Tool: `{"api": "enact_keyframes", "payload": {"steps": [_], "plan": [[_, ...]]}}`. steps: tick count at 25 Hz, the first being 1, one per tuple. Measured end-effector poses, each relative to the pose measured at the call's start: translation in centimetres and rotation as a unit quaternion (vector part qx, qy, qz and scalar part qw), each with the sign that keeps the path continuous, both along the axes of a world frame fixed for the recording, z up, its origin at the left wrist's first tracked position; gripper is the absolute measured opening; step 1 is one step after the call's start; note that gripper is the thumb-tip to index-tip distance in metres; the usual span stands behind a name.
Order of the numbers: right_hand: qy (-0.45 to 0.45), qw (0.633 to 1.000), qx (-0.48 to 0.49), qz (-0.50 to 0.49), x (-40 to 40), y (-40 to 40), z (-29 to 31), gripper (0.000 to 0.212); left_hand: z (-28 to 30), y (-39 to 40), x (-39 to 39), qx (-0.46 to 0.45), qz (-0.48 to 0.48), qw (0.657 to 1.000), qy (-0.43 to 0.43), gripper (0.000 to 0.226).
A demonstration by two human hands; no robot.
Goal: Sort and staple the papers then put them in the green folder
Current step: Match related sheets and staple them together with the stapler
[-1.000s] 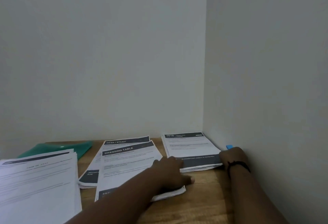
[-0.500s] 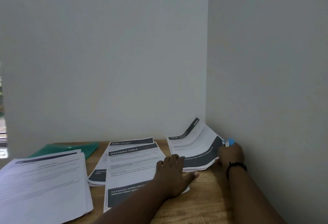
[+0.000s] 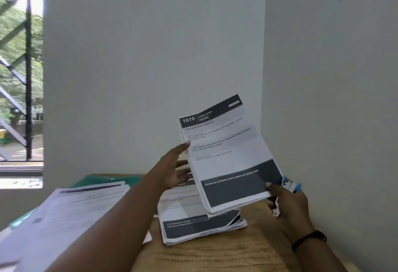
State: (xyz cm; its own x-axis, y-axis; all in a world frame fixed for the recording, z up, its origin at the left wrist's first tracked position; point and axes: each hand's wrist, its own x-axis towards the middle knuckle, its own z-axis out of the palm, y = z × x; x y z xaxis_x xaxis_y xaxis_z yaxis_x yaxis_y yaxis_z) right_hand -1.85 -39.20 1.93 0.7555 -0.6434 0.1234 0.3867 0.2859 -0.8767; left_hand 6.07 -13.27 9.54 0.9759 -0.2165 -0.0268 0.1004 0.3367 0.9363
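Note:
A stack of printed sheets headed "1610" [image 3: 224, 153] is lifted off the wooden table, tilted up toward me. My right hand [image 3: 288, 202] pinches its lower right corner with the thumb and also holds a blue stapler [image 3: 290, 185]. At the stack's left edge, my left hand [image 3: 174, 168] has its fingers spread, with the fingertips touching the paper. On the table under the lifted stack rests another paper pile [image 3: 193, 220]. A larger white pile [image 3: 71, 213] lies at the left. The green folder [image 3: 107, 179] lies flat behind it, partly covered.
Pale walls meet in a corner just behind and right of the wooden table [image 3: 215, 254]. A barred window [image 3: 21, 78] is at the far left. Bare wood shows near my right forearm.
The "1610" stack has been lifted from the table into the air by my right hand. My left hand left the middle pile and rose to the stack's left edge. The view tilted up.

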Motion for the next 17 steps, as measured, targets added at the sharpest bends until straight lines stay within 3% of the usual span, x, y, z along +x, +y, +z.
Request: {"api": "enact_keyframes", "payload": {"steps": [2,5,7,9,12,14,17], "plan": [[0.007,0.999,-0.026,0.046,-0.8,2.8,-0.1,0.015,0.0,2.1,-0.5,-0.062,-0.025,0.998,-0.010,0.038],[0.056,0.986,-0.131,0.084,-1.7,5.4,0.0,0.011,-0.9,3.8,-0.4,-0.060,0.057,0.996,-0.037,0.029],[0.122,0.954,-0.275,0.014,-1.6,5.6,0.5,0.011,-1.2,4.6,-1.1,-0.003,0.116,0.992,-0.058,0.029],[0.121,0.919,-0.366,-0.075,-1.6,5.5,1.7,0.009,-1.2,5.0,-1.9,0.066,0.120,0.986,-0.096,0.028],[0.037,0.953,-0.297,-0.039,-2.3,6.3,4.5,0.024,-1.0,5.3,-3.5,0.126,0.072,0.974,-0.175,0.023],[0.013,0.976,-0.213,0.041,-2.6,6.7,6.1,0.022,-0.5,5.0,-4.6,0.143,0.051,0.964,-0.216,0.019],[0.013,0.980,-0.176,0.095,-3.0,6.5,6.8,0.015,0.3,4.2,-5.9,0.137,0.044,0.959,-0.243,0.016]]}}
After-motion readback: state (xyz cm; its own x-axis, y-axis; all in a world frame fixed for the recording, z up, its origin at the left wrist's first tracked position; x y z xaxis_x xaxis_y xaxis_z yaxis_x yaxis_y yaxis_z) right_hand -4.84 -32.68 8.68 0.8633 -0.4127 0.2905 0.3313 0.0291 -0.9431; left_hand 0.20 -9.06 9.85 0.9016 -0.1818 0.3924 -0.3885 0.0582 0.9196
